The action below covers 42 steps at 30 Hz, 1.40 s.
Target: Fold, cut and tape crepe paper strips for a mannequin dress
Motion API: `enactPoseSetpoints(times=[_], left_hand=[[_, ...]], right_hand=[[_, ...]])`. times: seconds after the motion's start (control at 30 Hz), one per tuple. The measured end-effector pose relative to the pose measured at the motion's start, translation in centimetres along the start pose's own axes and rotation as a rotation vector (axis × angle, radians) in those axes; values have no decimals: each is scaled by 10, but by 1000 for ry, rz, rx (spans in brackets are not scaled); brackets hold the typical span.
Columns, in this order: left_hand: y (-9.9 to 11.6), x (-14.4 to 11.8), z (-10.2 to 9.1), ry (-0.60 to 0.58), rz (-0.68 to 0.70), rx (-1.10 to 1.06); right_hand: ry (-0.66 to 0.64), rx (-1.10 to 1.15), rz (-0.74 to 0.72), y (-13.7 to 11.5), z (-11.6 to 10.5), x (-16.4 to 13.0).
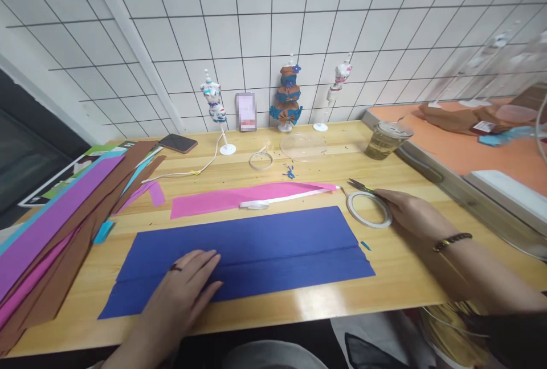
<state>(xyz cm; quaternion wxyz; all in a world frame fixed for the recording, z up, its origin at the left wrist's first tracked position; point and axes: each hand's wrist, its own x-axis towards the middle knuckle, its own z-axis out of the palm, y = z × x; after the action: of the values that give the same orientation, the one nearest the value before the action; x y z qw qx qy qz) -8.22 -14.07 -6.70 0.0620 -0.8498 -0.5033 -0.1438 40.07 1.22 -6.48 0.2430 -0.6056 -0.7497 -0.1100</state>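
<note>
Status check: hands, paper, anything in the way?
Left hand flat on blue paper. Right hand touching tape roll, scissors beside it. Pink strip lies just behind the blue paper.

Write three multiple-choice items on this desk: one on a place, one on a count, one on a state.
1. Where does the left hand rest?
A. on the blue paper
B. on the phone
C. on the cup
2. How many small dress forms stand by the wall?
A. one
B. three
C. five
3. How does the blue paper lie?
A. rolled
B. crumpled
C. flat

Answers: 1 A, the palm lies on the sheet. 2 B, three show at the tiles. 3 C, it is spread on the table.
</note>
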Motion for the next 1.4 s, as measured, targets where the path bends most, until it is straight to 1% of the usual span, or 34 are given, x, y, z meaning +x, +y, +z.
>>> enactPoseSetpoints(times=[0.07, 0.1, 0.13, 0.17, 0.2, 0.27, 0.37, 0.43, 0.5, 0.53, 0.57, 0.6, 0.7, 0.77, 0.87, 0.93, 1.0, 1.13, 1.27, 1.33, 1.4], left_hand=[[22, 18, 1, 18, 69, -77], [33, 29, 2, -13, 78, -116], [44, 39, 2, -49, 102, -156], [56, 49, 3, -92, 132, -197], [66, 60, 4, -154, 136, -228], [84, 79, 6, -243, 145, -273], [106, 102, 10, -363, 131, -326], [117, 114, 13, -415, 95, -357], [127, 123, 17, -455, 19, -376], [132, 126, 18, -471, -22, -384], [136, 129, 20, -482, -58, -391], [139, 131, 22, -489, -84, -401], [147, 136, 27, -495, -111, -445], [151, 137, 29, -488, -116, -465], [157, 140, 31, -428, -107, -466], [162, 143, 30, -380, -82, -455], [167, 147, 30, -367, -60, -443], [175, 155, 33, -416, -70, -399], [177, 160, 39, -432, -81, -396], [178, 160, 41, -416, -82, -407], [180, 161, 43, -373, -68, -412]], right_hand=[[-128, 60, -38, 7, 2, -1], [-169, 81, -36, 11, 2, -2], [-180, 89, -10, 15, 1, -4], [-177, 93, 28, 19, -1, -7], [-166, 97, 73, 22, -4, -10], [-135, 118, 171, 27, -12, -20], [-113, 195, 287, 25, -28, -44], [-141, 358, 363, 18, -40, -64], [-134, 776, 600, 7, -50, -85], [-149, 907, 675, 1, -55, -94], [-196, 967, 712, -6, -59, -101], [-239, 952, 723, -12, -62, -108], [-359, 749, 642, -28, -68, -121], [-423, 647, 526, -34, -70, -126], [-490, 537, 329, -38, -71, -129], [-510, 470, 252, -37, -70, -128], [-523, 414, 223, -35, -70, -125], [-517, 335, 194, -33, -67, -119], [-505, 295, 166, -33, -65, -118], [-508, 291, 169, -34, -64, -119], [-519, 294, 182, -34, -64, -120]])
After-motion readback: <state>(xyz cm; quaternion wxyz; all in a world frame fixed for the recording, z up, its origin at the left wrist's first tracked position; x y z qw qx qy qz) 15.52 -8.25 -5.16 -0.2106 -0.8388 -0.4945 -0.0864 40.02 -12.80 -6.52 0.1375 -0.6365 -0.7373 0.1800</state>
